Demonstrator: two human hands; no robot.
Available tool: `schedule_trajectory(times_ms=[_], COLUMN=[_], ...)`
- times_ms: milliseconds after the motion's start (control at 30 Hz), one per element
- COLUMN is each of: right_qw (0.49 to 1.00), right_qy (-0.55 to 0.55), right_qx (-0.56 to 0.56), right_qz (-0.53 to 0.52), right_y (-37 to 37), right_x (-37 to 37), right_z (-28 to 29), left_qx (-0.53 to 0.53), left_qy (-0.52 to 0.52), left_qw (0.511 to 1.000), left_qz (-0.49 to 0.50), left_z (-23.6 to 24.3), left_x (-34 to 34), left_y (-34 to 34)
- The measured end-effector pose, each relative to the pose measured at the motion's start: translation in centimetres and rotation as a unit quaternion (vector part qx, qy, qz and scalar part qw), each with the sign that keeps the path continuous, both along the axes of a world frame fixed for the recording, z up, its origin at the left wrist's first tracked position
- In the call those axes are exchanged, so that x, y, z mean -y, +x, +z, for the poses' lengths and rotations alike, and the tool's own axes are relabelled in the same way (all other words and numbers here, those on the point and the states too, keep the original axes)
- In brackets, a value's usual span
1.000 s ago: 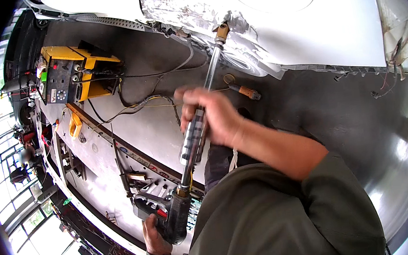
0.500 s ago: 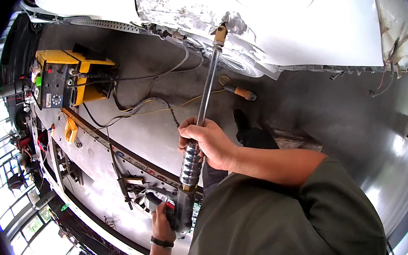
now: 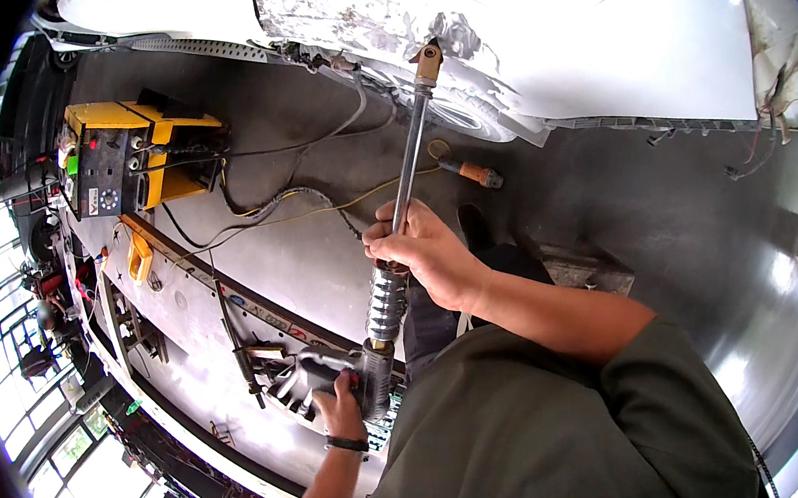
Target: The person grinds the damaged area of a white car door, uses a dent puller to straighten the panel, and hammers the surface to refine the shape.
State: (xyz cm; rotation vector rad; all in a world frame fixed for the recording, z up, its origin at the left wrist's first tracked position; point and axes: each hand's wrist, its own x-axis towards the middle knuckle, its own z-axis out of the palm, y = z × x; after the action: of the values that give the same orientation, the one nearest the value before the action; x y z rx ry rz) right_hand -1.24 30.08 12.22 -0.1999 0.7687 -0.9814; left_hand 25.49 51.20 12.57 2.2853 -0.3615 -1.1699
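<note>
My right hand [image 3: 419, 252] is closed on a chrome slide-hammer puller, at the top of its ridged sliding weight [image 3: 384, 309] and around the shaft [image 3: 412, 145]. My left hand [image 3: 340, 413] grips the puller's black rear handle [image 3: 373, 388], which has a red trigger. The shaft's brass tip [image 3: 428, 66] rests against a white car panel [image 3: 621, 51], at a patch of scraped, mottled paint [image 3: 344, 2].
A yellow machine [image 3: 121, 152] with cables stands at the left beside a steel bench [image 3: 230, 306] holding tools. An orange power tool [image 3: 477, 173] lies on the floor [image 3: 668, 221] below the panel. A metal block [image 3: 586, 273] sits by my legs.
From a second ago, my right hand has shifted from higher on the puller down along it, then slightly up again. My left hand and the rear handle have moved up and right.
</note>
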Motion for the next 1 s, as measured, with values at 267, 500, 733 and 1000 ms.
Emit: schedule_trajectory(times_ms=[267,500,733,1000], right_qw=[0.999,0.998,0.998,0.998], right_qy=[0.027,-0.032,-0.027,-0.016], right_qx=[-0.025,-0.040,-0.003,0.040], right_qz=[0.025,0.034,0.053,0.035], right_y=[-0.7,-1.9,-2.7,0.1], right_x=[-1.3,0.1,0.6,-1.1], right_z=[0.0,1.3,2.0,0.8], left_qx=[-0.095,-0.088,-0.122,-0.112], left_qy=[0.037,0.052,0.074,0.041], left_qw=[0.990,0.991,0.983,0.988], left_qz=[0.094,0.084,0.114,0.099], left_z=[1.2,1.7,3.6,6.9], left_x=[-1.1,-0.4,0.4,1.1], left_y=[-0.5,-1.3,-1.7,-1.1])
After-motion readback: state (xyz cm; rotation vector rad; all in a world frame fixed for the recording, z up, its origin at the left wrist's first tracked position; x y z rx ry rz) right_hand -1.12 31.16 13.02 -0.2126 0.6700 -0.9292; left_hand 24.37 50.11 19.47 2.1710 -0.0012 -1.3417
